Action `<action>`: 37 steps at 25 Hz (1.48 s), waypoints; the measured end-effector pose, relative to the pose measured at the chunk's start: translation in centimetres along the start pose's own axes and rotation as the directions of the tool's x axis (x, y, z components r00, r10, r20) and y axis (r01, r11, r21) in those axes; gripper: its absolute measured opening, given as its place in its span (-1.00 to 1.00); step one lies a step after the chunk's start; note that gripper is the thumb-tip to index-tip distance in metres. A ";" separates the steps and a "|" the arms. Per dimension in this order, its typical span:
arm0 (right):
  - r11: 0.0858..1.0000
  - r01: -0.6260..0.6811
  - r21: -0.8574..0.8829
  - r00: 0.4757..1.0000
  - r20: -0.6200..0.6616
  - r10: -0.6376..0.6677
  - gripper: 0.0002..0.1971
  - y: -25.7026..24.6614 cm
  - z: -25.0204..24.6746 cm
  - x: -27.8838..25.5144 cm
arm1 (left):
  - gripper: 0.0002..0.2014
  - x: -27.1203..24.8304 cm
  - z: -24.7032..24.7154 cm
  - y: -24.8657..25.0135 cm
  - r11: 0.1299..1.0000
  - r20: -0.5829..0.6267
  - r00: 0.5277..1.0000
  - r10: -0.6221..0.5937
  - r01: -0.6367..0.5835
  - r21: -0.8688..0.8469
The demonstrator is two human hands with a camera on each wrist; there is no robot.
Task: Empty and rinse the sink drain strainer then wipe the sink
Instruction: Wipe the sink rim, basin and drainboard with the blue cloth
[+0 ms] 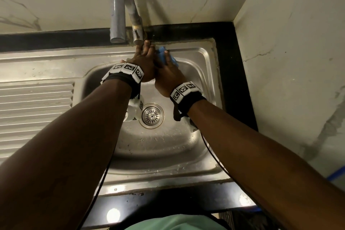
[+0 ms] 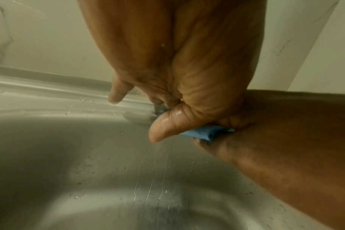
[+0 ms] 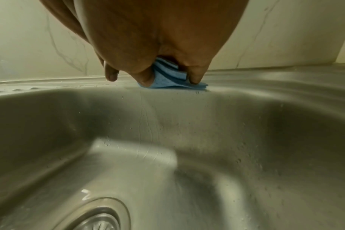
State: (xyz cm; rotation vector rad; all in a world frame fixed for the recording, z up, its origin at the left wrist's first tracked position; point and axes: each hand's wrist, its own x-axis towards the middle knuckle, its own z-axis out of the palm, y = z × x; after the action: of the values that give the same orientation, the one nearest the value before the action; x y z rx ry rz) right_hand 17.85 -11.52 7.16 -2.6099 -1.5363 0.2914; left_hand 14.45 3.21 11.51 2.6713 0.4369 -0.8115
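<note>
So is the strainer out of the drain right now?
No, the strainer sits in the drain at the bottom of the sink in the head view, while the right hand presses a blue cloth on the rim.

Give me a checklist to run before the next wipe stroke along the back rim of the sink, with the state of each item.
1. Blue cloth gripped by the right hand: ok, fingers and thumb pinch it.
2. Cloth touching the sink rim: ok, its lower edge lies on the back ledge.
3. Strainer seated in the drain: ok.
4. Tap off: ok, no stream at the spout; thin trickles run down the back wall.
5. Left hand clear of the wipe path: not ok, it sits right beside the cloth at the tap base.
6. What the left hand grips: cannot tell.
</note>
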 end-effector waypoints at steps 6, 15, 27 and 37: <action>0.997 0.083 -0.008 0.996 0.033 -0.083 -0.38 2.5 -3.7 -3.0 | 0.06 -0.6 -0.2 1.1 0.999 -0.017 0.999 -0.027 0.027 -0.017; 0.995 -0.031 -0.097 0.990 0.134 0.044 -0.45 7.1 -6.7 -7.6 | 0.04 -1.2 -0.6 1.6 0.999 0.025 0.998 -0.053 0.053 -0.010; 0.862 -0.339 0.376 0.891 -0.166 0.423 -0.60 6.5 -6.0 -8.0 | 0.04 -1.4 -0.8 1.3 0.999 0.023 0.999 -0.024 0.025 -0.033; 0.716 -0.418 0.560 0.743 -0.243 0.624 -0.60 3.1 -5.0 -5.0 | 0.00 -1.9 -0.9 1.9 0.997 0.025 0.999 -0.041 0.042 -0.069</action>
State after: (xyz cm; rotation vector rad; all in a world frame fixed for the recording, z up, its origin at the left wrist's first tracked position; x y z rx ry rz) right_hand 19.19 -17.36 12.07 -2.4207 -0.4536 0.1072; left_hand 14.06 1.49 13.72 2.5945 0.5070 -0.8232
